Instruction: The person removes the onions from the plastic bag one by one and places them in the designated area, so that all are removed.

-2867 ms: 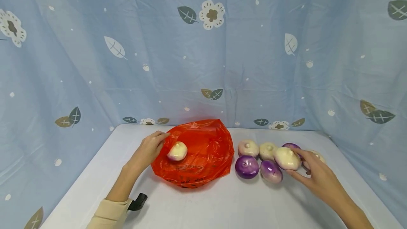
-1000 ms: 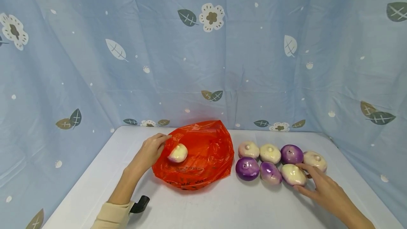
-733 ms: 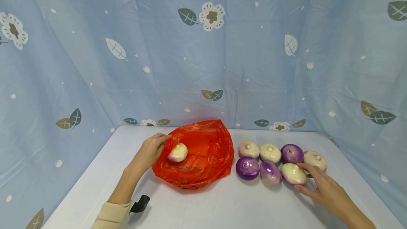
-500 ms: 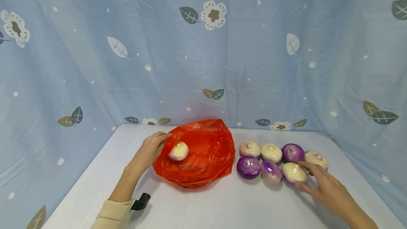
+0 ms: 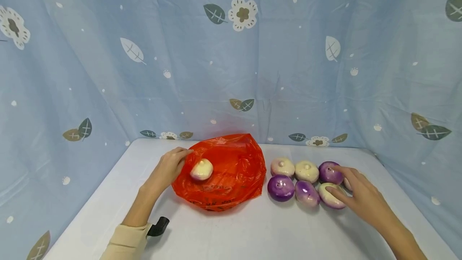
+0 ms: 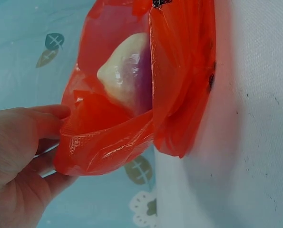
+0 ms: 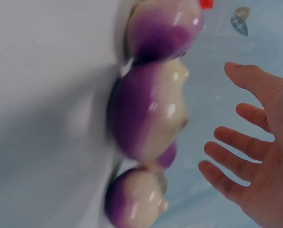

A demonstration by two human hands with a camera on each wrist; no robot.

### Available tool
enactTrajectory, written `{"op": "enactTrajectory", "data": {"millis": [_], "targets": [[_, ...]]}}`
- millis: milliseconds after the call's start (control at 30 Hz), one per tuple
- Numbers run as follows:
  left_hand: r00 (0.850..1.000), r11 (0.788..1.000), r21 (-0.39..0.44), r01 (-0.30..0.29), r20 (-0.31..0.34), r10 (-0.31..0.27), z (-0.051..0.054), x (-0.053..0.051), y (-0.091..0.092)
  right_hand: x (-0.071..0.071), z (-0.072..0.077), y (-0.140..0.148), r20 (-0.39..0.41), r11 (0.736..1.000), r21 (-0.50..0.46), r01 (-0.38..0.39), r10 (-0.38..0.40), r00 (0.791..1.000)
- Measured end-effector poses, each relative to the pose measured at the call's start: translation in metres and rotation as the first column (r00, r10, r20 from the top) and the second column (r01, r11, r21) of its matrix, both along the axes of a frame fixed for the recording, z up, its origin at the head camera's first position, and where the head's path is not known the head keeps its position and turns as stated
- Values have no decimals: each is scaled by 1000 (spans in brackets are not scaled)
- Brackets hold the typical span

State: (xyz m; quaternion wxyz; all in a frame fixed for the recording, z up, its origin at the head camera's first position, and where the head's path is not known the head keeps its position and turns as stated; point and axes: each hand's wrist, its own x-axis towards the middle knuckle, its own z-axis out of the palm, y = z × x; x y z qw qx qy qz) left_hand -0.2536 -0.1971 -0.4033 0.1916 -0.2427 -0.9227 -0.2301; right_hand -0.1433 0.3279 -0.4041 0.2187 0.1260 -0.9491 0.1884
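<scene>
In the head view, a red plastic bag stands with its mouth facing up and a white-and-purple turnip inside. My left hand pinches the bag's left rim; the left wrist view shows the thumb and fingers at that edge. Glossy turnips sit in two rows to the right of the bag. My right hand is over the right end of these rows, nearest the front white-and-purple turnip. Its fingers are spread and hold nothing. Behind it, the hand partly hides the back-right turnip.
Purple turnips and pale ones stand close together on the white table. A black object shows beside the left sleeve. A blue patterned curtain surrounds the table at the back and sides.
Earlier the right hand held a pale turnip, lowering it to the right end of the front row. It has since let go and risen slightly. The left hand stays on the bag.
</scene>
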Motion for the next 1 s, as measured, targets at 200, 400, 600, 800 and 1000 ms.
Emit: {"op": "enactTrajectory", "data": {"millis": [200, 400, 600, 800, 1000], "targets": [[1000, 1000, -4, -19, 2, 19, 2, 0, -1, -14, 12, -31, -43, 998, -6, -59, 59, 997], [1000, 1000, -3, -21, -7, 21, 3, -1, -3, -26, 17, -62, -34, 993, 4, -114, 114, 993], [1000, 1000, -6, -24, 2, 24, 4, 0, -3, -37, 21, -103, 6, 983, 13, -186, 186, 983], [1000, 1000, -3, -13, -12, 13, 4, 0, -3, -52, 18, -145, 21, 969, 16, -247, 246, 969], [1000, 1000, 5, -15, -19, 15, 4, 0, -3, -62, 13, -170, 106, 968, 4, -250, 248, 963]]}}
